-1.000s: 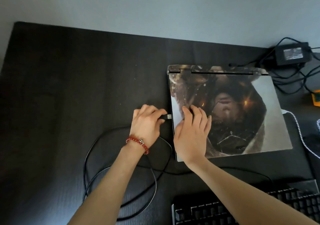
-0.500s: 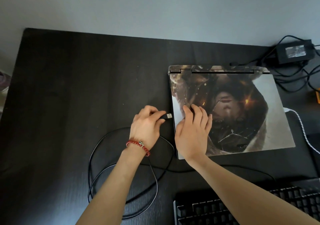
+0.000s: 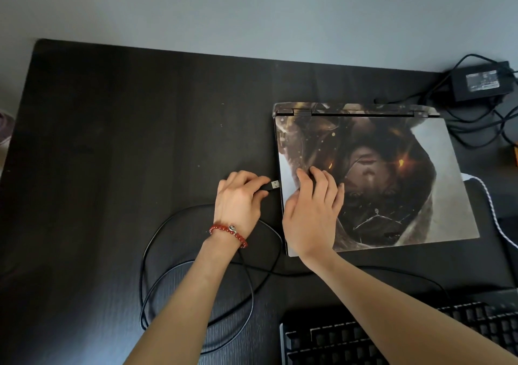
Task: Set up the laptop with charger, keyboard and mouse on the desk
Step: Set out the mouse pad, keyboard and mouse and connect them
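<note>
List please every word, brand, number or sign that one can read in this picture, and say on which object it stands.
None can be read.
Power adapter: its grey label carries print, too small and blurred to read.
Keyboard: the dark keys show no legible legends.
Laptop: the closed lid bears only a picture, no text.
USB plug in the left hand: no marking visible.

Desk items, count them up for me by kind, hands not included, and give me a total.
Laptop: 1
Keyboard: 1
Power brick: 1
USB plug with black cable: 1
White braided cable: 1
Total: 5
</note>
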